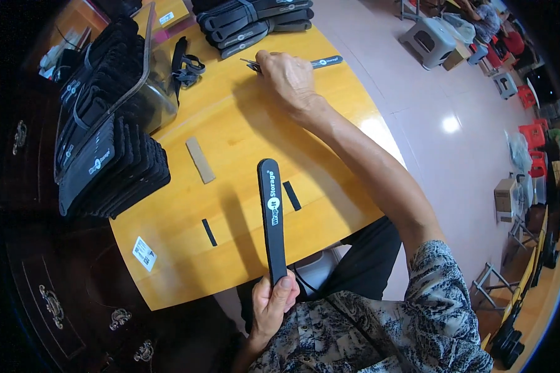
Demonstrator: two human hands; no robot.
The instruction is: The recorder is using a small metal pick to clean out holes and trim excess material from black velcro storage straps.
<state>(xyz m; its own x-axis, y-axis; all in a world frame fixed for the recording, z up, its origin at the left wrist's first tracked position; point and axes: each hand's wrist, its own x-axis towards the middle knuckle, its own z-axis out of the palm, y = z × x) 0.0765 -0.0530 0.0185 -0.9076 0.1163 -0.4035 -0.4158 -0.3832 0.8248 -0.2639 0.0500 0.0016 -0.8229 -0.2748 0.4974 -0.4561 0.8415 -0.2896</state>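
Black strap [270, 217], one: gripped at its near end by the left hand [275, 304], fingers wrapped round; long axis pointed away from the person; right hand [289, 76], fingers curled, hold unclear, lay beyond its far tip, a second strap [327, 61] jutting out rightward

Place: likely workshop | bundled black straps [233, 25] | clear plastic bin [158, 107] | grey stool [430, 38] | cardboard box [505, 199]

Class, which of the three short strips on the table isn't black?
The tan strip, nearest the clear bin; the other two, black strips, are smaller.
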